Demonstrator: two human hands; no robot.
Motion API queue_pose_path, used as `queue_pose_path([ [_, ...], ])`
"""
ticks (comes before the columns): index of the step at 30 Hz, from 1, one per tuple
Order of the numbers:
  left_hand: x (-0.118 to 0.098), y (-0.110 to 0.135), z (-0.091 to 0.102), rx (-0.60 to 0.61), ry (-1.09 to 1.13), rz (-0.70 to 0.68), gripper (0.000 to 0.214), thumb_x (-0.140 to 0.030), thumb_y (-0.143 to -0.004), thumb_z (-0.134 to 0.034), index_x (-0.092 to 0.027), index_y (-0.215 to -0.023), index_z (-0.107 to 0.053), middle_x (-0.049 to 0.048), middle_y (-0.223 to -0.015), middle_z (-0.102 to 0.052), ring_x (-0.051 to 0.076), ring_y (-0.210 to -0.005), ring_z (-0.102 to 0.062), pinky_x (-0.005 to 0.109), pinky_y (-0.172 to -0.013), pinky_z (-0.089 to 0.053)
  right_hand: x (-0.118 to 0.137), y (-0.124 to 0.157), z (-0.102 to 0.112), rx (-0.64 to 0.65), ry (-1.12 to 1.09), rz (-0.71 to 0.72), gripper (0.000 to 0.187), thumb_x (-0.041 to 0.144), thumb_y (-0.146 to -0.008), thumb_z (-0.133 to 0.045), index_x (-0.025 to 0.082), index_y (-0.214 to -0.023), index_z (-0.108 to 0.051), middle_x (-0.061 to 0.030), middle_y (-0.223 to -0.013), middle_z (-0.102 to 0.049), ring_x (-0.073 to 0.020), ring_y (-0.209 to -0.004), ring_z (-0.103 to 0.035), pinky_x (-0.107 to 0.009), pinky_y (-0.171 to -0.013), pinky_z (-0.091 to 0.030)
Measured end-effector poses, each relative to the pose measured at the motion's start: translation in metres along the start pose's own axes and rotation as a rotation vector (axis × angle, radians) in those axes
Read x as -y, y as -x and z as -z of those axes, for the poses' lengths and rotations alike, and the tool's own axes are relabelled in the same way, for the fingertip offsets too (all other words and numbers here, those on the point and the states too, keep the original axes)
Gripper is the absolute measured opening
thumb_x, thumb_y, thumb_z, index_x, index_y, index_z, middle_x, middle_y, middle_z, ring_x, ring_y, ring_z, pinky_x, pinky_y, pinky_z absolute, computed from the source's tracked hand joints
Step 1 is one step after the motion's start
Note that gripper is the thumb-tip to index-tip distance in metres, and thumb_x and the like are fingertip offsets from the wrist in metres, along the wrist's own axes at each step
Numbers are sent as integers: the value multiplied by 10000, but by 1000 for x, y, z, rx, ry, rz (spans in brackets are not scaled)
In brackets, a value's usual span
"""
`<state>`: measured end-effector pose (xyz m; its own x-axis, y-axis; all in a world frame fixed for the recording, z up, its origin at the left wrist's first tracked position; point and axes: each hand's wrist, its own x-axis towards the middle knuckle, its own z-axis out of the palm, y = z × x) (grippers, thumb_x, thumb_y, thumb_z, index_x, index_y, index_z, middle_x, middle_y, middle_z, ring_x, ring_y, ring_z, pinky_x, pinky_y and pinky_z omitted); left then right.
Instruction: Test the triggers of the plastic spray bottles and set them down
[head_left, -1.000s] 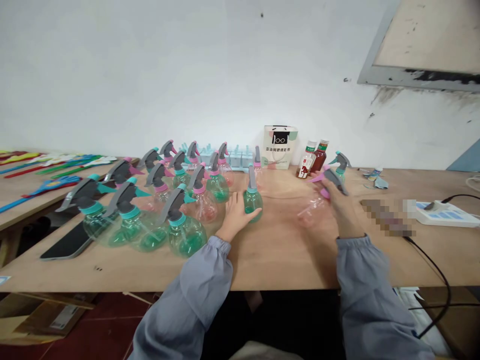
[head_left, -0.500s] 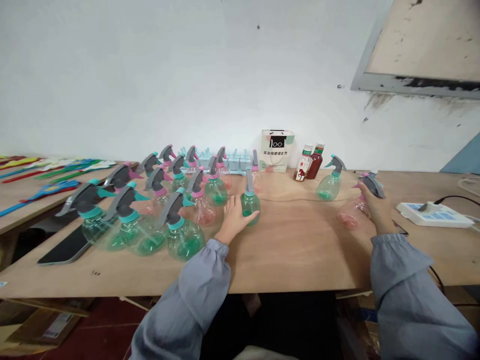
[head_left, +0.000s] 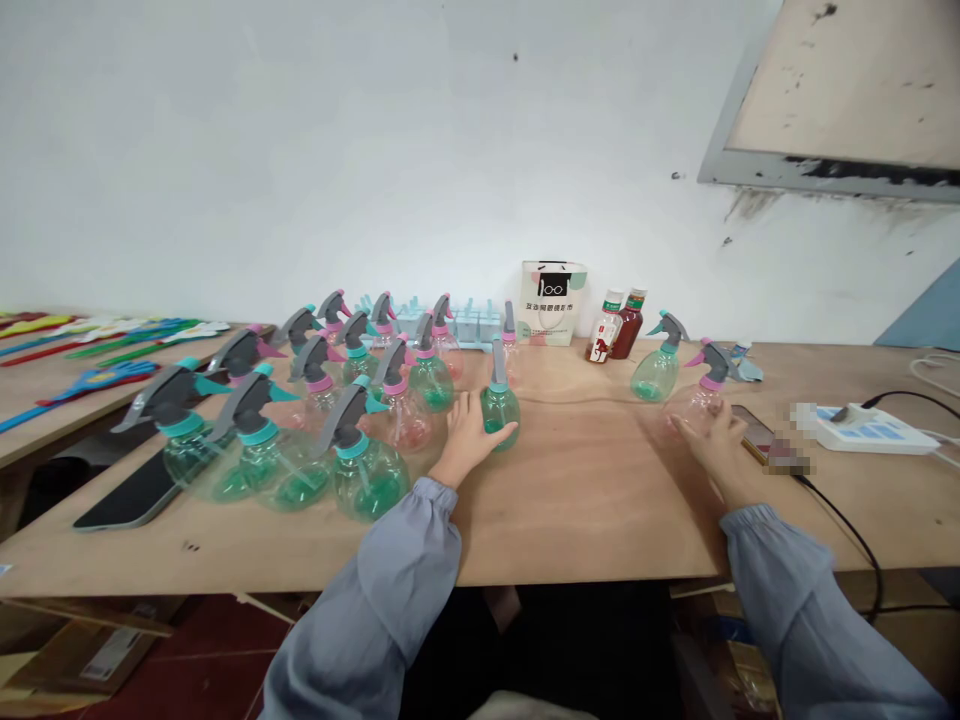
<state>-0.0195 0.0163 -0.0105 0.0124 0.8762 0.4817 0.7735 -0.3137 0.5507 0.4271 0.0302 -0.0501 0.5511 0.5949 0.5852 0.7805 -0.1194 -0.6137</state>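
Note:
My left hand is closed round the left side of a green spray bottle, its thumb lying across the front. This bottle stands upright with a grey and teal trigger head. On the right, my right hand grips the round body of a pink spray bottle with a grey and pink head. Its fingers are partly hidden against the clear plastic. Just behind that bottle is another green spray bottle. Several more green and pink ones, such as a green spray bottle, crowd the table left of my left hand.
A dark phone lies under the left bottles. At the back stand a paper bag and two red sauce bottles. A white power strip, a cable and another phone are on the right. Coloured hand-shaped items cover the side table.
My right hand has moved from the pink spray bottle's head down to its body, and the bottle has shifted slightly left. The phone on the right is now uncovered. My left hand stays put.

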Motion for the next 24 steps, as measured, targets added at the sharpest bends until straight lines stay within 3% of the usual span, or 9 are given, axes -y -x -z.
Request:
queue_pose_path([
  [7, 0, 0, -1, -9, 8, -2, 794, -484, -767, -789, -172, -1401, -429, 182, -1308, -562, 400, -1317, -516, 536, -1091, -399, 9, -15, -16, 67, -84, -62, 1129, 776, -635, -661, 69, -1459, -353, -327, -1421, -406, -514, -1377, -396, -692, -1111, -359],
  [14, -1, 0, 1, 9, 50, 11, 797, -496, -764, -783, -176, -1404, -433, 191, -1334, -555, 417, -1332, -508, 569, -1111, -390, 14, -17, -23, -19, -73, -53, 1048, 763, -671, -630, 102, -1440, -367, -307, -1442, -438, -520, -1375, -396, -748, -1108, -323],
  [17, -1, 1, 0, 15, 107, -5, 799, -484, -766, -780, -166, -1407, -423, 206, -1369, -547, 420, -1363, -494, 576, -1126, -393, 21, -9, -19, -163, -119, -42, 1051, 742, -678, -655, 87, -1444, -354, -309, -1448, -406, -522, -1389, -375, -762, -1115, -307],
  [21, -3, 4, -5, 83, 255, -29, 833, -473, -787, -762, -170, -1454, -365, 219, -1453, -523, 402, -1405, -490, 565, -1145, -403, 51, 21, -5, -339, -293, 242, 847, 605, -777, -667, 140, -1423, -376, -247, -1433, -407, -432, -1410, -383, -716, -1155, -314],
  [23, -8, 9, -8, 124, 299, -37, 861, -492, -805, -747, -169, -1485, -330, 225, -1480, -513, 394, -1411, -496, 564, -1157, -396, 80, 43, 2, -335, -378, 401, 731, 524, -825, -668, 149, -1395, -408, -217, -1390, -453, -390, -1392, -428, -691, -1166, -324],
  [24, -11, 11, -10, 139, 302, -50, 870, -504, -814, -737, -169, -1498, -316, 229, -1494, -504, 392, -1419, -490, 568, -1164, -386, 98, 54, 4, -273, -419, 453, 658, 498, -851, -660, 171, -1377, -433, -190, -1364, -488, -366, -1373, -465, -677, -1172, -329],
])
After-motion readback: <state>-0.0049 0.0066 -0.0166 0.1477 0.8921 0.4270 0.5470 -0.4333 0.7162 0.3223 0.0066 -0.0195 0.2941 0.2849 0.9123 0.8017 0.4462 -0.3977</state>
